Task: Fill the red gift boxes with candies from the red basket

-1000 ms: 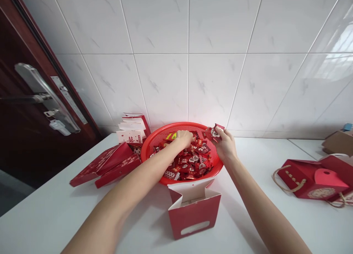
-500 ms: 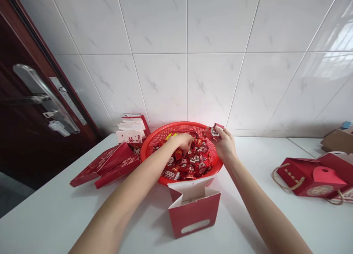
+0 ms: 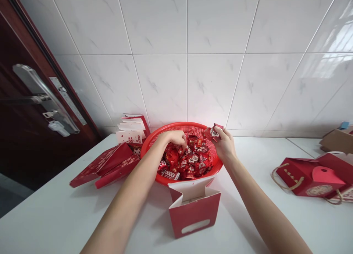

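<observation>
Inside the red plastic basket [image 3: 157, 131] lies a heap of candies [image 3: 193, 158] in red wrappers. My left hand [image 3: 176, 137] reaches into the basket from the left, its fingers curled down against the candies; whether one is pinched there is hidden. At the basket's right rim, my right hand [image 3: 225, 143] is closed on several wrapped candies [image 3: 213, 132], one showing a white label. In front of the basket a red paper box [image 3: 194, 213] stands upright with its top flaps open. Its visible inner walls are white, and its bottom is hidden.
On the left, flat red boxes [image 3: 103, 165] lean beside folded white-and-red cartons [image 3: 131, 132]. Red gift boxes with rope handles [image 3: 309, 176] stand at the right, near a brown cardboard box [image 3: 336, 139]. A tiled wall [image 3: 209, 88] rises behind the white table [image 3: 248, 173].
My left hand has shifted a little left within the basket, and candies under it have moved. My right hand keeps its candies in nearly the same place.
</observation>
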The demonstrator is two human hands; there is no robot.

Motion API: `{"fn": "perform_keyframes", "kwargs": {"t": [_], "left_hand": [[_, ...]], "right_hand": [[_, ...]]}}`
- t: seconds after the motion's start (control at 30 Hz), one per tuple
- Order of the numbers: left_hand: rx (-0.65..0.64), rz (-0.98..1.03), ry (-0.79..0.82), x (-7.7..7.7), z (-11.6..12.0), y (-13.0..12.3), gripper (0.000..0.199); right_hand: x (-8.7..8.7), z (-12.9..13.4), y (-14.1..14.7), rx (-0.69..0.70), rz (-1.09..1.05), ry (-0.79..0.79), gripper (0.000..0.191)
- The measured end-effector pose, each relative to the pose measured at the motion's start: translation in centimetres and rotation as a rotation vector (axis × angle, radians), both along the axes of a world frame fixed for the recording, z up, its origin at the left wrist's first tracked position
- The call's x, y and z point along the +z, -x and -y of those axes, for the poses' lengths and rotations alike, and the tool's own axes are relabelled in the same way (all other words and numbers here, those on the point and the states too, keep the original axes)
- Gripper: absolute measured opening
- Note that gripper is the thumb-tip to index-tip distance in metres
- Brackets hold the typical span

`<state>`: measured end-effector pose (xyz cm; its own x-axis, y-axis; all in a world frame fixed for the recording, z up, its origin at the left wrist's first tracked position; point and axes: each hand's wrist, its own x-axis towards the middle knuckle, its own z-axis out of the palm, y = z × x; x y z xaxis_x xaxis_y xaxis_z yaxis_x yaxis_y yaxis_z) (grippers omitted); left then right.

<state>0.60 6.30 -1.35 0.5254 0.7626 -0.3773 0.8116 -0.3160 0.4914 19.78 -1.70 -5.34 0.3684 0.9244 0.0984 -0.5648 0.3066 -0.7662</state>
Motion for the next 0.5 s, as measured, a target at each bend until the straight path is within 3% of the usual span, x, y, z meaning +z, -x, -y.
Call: {"fn": "perform_keyframes", "kwargs": {"t": [0.27,0.5], "left_hand": [[-0.013,0.119,-0.086,-0.5,-0.7,0.7,0.014],[0.036,0.497,-0.234,-0.8,-1.4,1.0,0.038]], "right_hand": [[-0.2,-0.1,0.0,-0.001,0.035,-0.011,0.027],[-0.2,-0.1,0.1,0.018,0.039,-0.015,0.033]]}}
